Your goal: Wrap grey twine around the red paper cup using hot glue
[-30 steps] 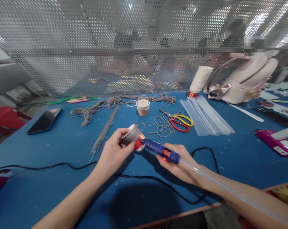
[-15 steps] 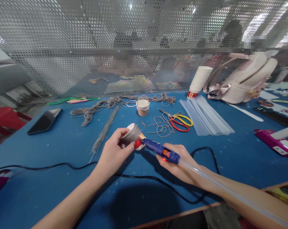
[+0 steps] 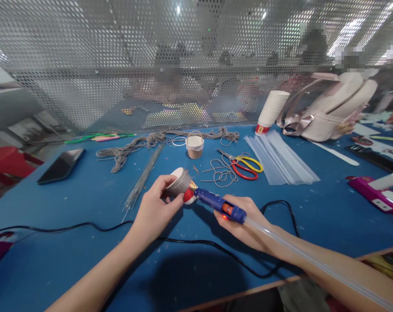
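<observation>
My left hand (image 3: pixel 159 203) grips a paper cup (image 3: pixel 180 183) tilted on its side, its upper part wrapped in grey cord and its red and white lower part bare. In my right hand (image 3: pixel 243 219) is a blue glue gun (image 3: pixel 214 202) with a glowing red light and a long clear glue stick (image 3: pixel 300 249) trailing from its back. The nozzle meets the cup's side near the edge of the cord. Beyond the cup stands a small finished-looking basket (image 3: pixel 194 147) with a handle and white rim. Scissors (image 3: pixel 245 167) with red and yellow handles lie beside loose grey cord (image 3: pixel 221 173).
Grey cord bundles (image 3: pixel 147 139) and thin wires (image 3: pixel 142 180) lie at the back left, near a phone (image 3: pixel 61 166). Stacked paper cups (image 3: pixel 273 110), clear glue sticks (image 3: pixel 283 158) and a backpack (image 3: pixel 333 106) are rightward. A black cable (image 3: pixel 212 243) crosses in front. Perforated metal mesh (image 3: pixel 118 78) stands behind.
Both hands, the cup and the glue gun stay almost in place. At the far right edge, another person's hand has come into view.
</observation>
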`<state>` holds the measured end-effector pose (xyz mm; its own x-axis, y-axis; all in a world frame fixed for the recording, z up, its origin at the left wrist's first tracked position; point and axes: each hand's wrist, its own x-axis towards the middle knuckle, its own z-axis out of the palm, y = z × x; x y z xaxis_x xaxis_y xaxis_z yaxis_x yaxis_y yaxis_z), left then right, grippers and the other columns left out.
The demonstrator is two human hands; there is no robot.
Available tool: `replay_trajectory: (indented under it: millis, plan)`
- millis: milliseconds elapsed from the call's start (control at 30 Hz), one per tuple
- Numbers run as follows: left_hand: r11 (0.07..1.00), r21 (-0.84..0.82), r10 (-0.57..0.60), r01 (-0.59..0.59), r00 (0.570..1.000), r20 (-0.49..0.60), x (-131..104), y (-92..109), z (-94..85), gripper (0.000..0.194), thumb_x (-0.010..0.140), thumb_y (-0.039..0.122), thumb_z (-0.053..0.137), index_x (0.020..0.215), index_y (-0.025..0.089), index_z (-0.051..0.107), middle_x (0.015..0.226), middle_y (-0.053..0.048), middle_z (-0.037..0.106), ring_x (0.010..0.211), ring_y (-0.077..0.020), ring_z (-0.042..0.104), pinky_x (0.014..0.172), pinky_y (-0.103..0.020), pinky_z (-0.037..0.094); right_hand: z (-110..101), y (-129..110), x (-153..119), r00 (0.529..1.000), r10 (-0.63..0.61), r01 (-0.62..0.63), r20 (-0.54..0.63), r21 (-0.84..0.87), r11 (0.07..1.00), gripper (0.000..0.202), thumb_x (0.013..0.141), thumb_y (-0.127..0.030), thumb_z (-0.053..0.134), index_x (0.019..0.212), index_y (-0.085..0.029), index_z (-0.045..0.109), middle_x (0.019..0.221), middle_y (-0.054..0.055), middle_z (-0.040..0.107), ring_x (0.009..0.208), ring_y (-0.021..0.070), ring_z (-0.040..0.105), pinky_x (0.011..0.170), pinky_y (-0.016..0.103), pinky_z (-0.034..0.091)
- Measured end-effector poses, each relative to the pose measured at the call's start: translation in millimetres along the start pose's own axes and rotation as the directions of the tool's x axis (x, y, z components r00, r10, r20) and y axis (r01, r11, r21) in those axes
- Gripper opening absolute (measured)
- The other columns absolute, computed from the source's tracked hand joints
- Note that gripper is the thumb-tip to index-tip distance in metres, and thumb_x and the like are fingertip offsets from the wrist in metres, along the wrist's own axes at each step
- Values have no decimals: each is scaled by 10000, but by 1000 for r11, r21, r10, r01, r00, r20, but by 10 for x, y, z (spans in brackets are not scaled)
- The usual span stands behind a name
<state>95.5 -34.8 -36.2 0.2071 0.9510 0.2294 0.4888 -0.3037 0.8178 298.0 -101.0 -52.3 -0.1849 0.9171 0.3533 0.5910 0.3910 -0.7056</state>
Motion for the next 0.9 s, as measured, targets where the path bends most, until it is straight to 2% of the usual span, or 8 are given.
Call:
replay_trajectory:
  millis: [233,467,600,800,900]
  plan:
    - [999,-18,-40,40,999,15,-12,51,-6,288,702,334,609,953,194,588,807,4,639,658,-135,545,577,-253,424,49,10,-31,998,-31,29,57,31,999,111,783,-239,543,692,-193,500,616,-15,548,517,94,467,530,214,364]
    - [998,-14,-62,62,998,29,-1,63,-5,318,696,348,607,970,189,588,807,-2,648,661,-146,564,581,-262,427,11,-6,-19,1000,-15,15,-3,7,1000,143,783,-202,544,656,-195,479,584,-28,519,493,84,431,511,206,347]
    - [997,7,-78,78,997,29,-1,65,-12,332,687,362,607,967,185,586,794,-4,646,656,-148,552,576,-266,417,11,-9,-26,999,-19,18,32,25,1000,106,777,-211,551,685,-191,501,610,-22,539,513,88,456,526,205,358]
    - [999,5,-43,43,998,45,-12,67,1,345,695,341,609,1002,186,590,802,7,631,601,-117,498,567,-257,413,24,0,-15,998,-10,10,57,-2,1000,114,786,-218,539,681,-193,503,612,-11,555,526,102,486,542,218,366]
    - [999,-1,-47,47,998,50,-7,61,1,347,687,341,612,997,185,593,804,1,633,616,-126,517,565,-260,417,19,2,-6,999,-8,8,49,-7,1000,128,786,-218,534,667,-194,494,610,-8,559,521,103,487,535,218,367]
